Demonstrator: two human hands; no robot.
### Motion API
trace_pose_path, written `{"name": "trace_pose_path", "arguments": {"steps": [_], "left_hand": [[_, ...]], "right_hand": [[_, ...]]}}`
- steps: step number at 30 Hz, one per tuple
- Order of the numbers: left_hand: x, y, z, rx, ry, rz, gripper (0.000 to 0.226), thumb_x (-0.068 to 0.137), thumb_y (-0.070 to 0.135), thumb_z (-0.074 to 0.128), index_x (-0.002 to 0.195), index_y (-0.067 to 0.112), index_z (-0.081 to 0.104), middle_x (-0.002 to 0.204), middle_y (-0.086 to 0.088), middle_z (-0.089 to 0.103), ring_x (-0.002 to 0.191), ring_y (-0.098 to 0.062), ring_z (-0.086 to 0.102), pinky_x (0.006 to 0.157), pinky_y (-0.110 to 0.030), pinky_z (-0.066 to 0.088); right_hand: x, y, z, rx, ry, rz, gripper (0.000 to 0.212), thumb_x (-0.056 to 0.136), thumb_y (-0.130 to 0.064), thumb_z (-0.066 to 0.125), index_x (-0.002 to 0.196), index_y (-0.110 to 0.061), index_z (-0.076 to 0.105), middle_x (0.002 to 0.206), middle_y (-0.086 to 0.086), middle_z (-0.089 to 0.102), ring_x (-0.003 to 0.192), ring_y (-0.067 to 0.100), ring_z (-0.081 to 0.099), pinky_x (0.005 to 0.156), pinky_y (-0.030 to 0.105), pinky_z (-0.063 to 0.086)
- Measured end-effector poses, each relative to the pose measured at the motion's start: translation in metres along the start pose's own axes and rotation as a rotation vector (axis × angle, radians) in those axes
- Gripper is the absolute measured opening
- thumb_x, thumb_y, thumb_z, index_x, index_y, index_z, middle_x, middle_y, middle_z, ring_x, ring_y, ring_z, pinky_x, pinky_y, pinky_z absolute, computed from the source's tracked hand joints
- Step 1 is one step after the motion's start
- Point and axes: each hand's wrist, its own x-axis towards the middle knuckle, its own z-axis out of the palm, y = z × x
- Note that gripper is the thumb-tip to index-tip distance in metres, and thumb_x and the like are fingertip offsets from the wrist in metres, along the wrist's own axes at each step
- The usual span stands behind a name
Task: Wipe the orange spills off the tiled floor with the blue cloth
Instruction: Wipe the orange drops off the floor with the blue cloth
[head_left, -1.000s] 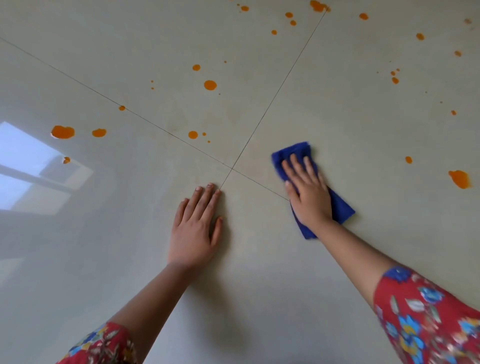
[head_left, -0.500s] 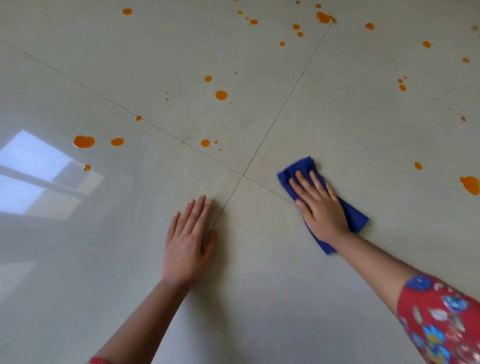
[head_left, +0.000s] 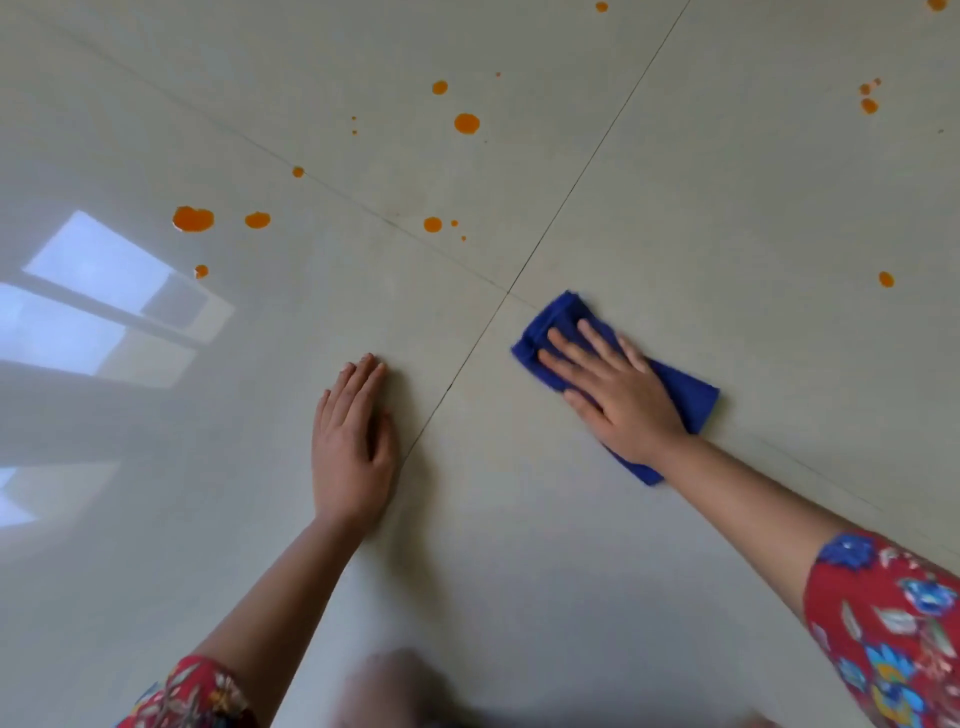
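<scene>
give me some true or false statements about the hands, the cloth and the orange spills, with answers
1. The right hand lies flat on the blue cloth. True.
2. The left hand holds a second cloth. False: it rests bare on the tiled floor.
3. The blue cloth covers the biggest orange spill. False: that spill lies uncovered, well away on the left hand's side.
4. Several smaller orange spills are not yet wiped. True.

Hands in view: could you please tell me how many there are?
2. The left hand lies flat on the floor; the right hand presses the blue cloth beside the grout crossing. None seems hidden.
</scene>
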Motion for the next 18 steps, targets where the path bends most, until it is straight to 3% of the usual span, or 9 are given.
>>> {"name": "trace_pose_path", "arguments": {"steps": [1, 3, 7, 10, 12, 14, 16, 18], "left_hand": [[-0.006, 0.001, 0.001, -0.007, 0.004, 0.018, 0.05, 0.093, 0.015, 0.039, 0.142, 0.015, 0.048, 0.151, 0.002, 0.041, 0.145, -0.015, 0.028, 0.119, -0.041, 0.022], [-0.015, 0.008, 0.004, -0.063, 0.026, 0.021, 0.047, 0.093, 0.012, 0.039, 0.139, 0.013, 0.051, 0.148, 0.001, 0.045, 0.142, -0.016, 0.034, 0.117, -0.043, 0.027], [-0.017, 0.017, 0.008, -0.144, 0.049, 0.002, 0.049, 0.089, 0.005, 0.042, 0.136, 0.011, 0.053, 0.145, 0.002, 0.046, 0.138, -0.018, 0.038, 0.113, -0.049, 0.031], [-0.015, 0.022, 0.009, -0.071, -0.014, 0.059, 0.049, 0.089, 0.009, 0.044, 0.138, 0.011, 0.051, 0.147, -0.004, 0.046, 0.139, -0.021, 0.037, 0.114, -0.046, 0.03], [-0.016, 0.027, 0.014, -0.009, -0.082, 0.136, 0.051, 0.09, 0.013, 0.045, 0.141, 0.012, 0.048, 0.151, -0.004, 0.042, 0.142, -0.022, 0.032, 0.115, -0.047, 0.028], [-0.015, 0.038, 0.028, 0.035, -0.172, 0.218, 0.054, 0.09, 0.018, 0.044, 0.144, 0.015, 0.043, 0.154, -0.003, 0.036, 0.145, -0.022, 0.026, 0.116, -0.047, 0.026], [-0.01, 0.055, 0.045, 0.067, -0.268, 0.278, 0.057, 0.091, 0.025, 0.041, 0.147, 0.018, 0.039, 0.158, 0.001, 0.029, 0.148, -0.02, 0.021, 0.119, -0.044, 0.02], [-0.004, 0.076, 0.062, 0.107, -0.359, 0.356, 0.059, 0.091, 0.033, 0.038, 0.149, 0.021, 0.034, 0.16, 0.005, 0.022, 0.149, -0.018, 0.015, 0.12, -0.038, 0.013]], "right_hand": [[0.007, -0.008, -0.001, -0.003, 0.028, 0.093, 0.052, 0.099, -0.037, 0.032, 0.151, -0.034, 0.029, 0.159, -0.01, 0.025, 0.149, 0.019, 0.016, 0.116, 0.048, 0.021], [0.021, -0.045, 0.002, 0.014, 0.051, 0.09, 0.053, 0.097, -0.035, 0.035, 0.15, -0.03, 0.034, 0.158, -0.006, 0.029, 0.147, 0.024, 0.022, 0.115, 0.05, 0.023], [-0.034, -0.109, 0.024, 0.018, -0.063, -0.397, 0.052, 0.097, -0.036, 0.037, 0.149, -0.031, 0.035, 0.159, -0.006, 0.027, 0.149, 0.024, 0.017, 0.118, 0.044, 0.013], [-0.109, -0.065, 0.016, -0.017, -0.17, -0.61, 0.049, 0.102, -0.038, 0.032, 0.151, -0.037, 0.029, 0.16, -0.012, 0.02, 0.15, 0.018, 0.011, 0.12, 0.042, 0.009], [-0.132, -0.008, 0.01, -0.077, -0.143, -0.448, 0.051, 0.102, -0.04, 0.027, 0.153, -0.038, 0.021, 0.161, -0.011, 0.018, 0.15, 0.02, 0.013, 0.118, 0.045, 0.014], [-0.127, 0.032, 0.004, -0.065, -0.054, 0.031, 0.052, 0.103, -0.041, 0.021, 0.154, -0.039, 0.013, 0.161, -0.007, 0.021, 0.149, 0.024, 0.016, 0.115, 0.05, 0.02], [-0.1, 0.029, -0.001, -0.038, 0.069, 0.473, 0.053, 0.101, -0.04, 0.026, 0.153, -0.035, 0.016, 0.159, -0.002, 0.026, 0.147, 0.027, 0.022, 0.114, 0.053, 0.022], [-0.085, 0.001, 0.005, -0.03, 0.108, 0.547, 0.056, 0.097, -0.037, 0.032, 0.152, -0.027, 0.025, 0.158, 0.001, 0.029, 0.145, 0.031, 0.026, 0.116, 0.05, 0.016]]}}
